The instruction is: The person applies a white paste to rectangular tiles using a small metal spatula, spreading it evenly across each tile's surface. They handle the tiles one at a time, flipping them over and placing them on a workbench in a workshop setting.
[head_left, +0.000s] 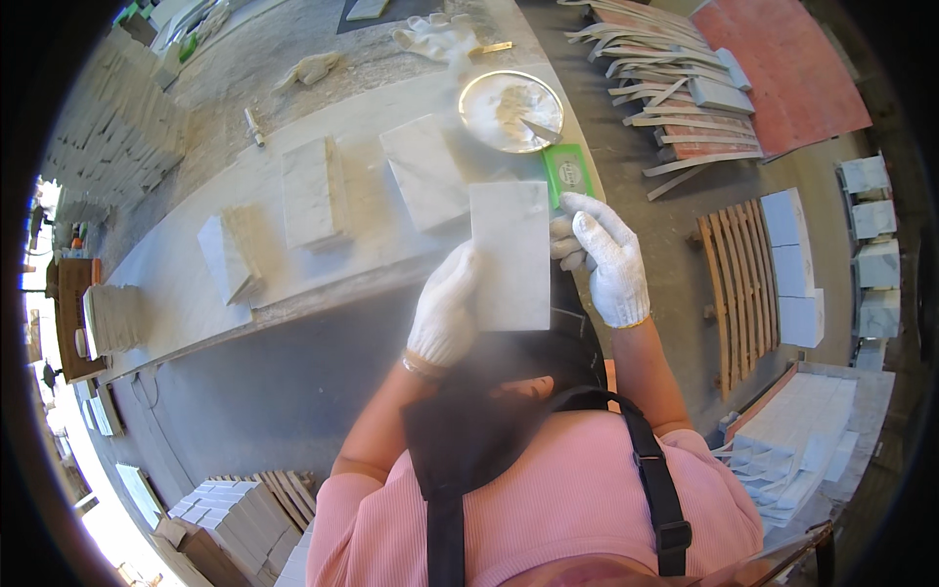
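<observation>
My left hand, in a white knit glove, grips the left edge of a white marble tile. The tile stands out in front of my body, its broad face toward me. On its other side my right hand, gloved the same way, has its fingers apart and partly bent. I see nothing in it, and a gap parts it from the tile. Just beyond lies a flat green pad with a pale round mark. Behind that, a round pan holds white paste, with a putty knife resting in it.
Three stacks of marble tiles stand along the long bench. Loose gloves lie farther back. On the right are a wooden pallet, white tile stacks and pale strips on a red surface.
</observation>
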`<state>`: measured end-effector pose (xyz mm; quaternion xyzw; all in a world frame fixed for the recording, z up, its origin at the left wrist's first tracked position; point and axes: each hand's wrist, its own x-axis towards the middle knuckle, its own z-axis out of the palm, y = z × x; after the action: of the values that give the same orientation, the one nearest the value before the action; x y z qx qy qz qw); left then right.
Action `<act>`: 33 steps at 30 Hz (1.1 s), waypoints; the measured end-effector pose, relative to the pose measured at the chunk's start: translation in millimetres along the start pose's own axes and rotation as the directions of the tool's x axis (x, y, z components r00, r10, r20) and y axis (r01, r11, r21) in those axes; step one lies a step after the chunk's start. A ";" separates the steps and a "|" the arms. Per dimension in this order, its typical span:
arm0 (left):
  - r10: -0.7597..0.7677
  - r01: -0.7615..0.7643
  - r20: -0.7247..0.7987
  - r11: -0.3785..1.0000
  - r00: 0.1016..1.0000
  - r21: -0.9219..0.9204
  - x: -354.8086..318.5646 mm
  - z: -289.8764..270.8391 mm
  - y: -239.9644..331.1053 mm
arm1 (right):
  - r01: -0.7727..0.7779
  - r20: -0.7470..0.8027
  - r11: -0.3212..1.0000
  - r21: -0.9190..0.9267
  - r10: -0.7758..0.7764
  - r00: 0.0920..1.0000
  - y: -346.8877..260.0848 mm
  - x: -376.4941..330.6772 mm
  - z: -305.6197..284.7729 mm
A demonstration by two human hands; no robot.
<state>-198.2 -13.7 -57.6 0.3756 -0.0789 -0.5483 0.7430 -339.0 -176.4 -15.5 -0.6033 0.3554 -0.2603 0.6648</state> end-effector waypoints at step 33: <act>0.138 -0.190 -0.261 0.965 0.955 -0.182 14.8 -41.9 24.0 | 0.387 0.164 0.648 -0.656 -0.378 0.911 18.1 21.5 9.9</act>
<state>-152.2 -4.1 -76.1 0.3541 0.0396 -0.4389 0.8249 -319.6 -184.5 -36.5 -0.8654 0.2858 -0.2437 0.3318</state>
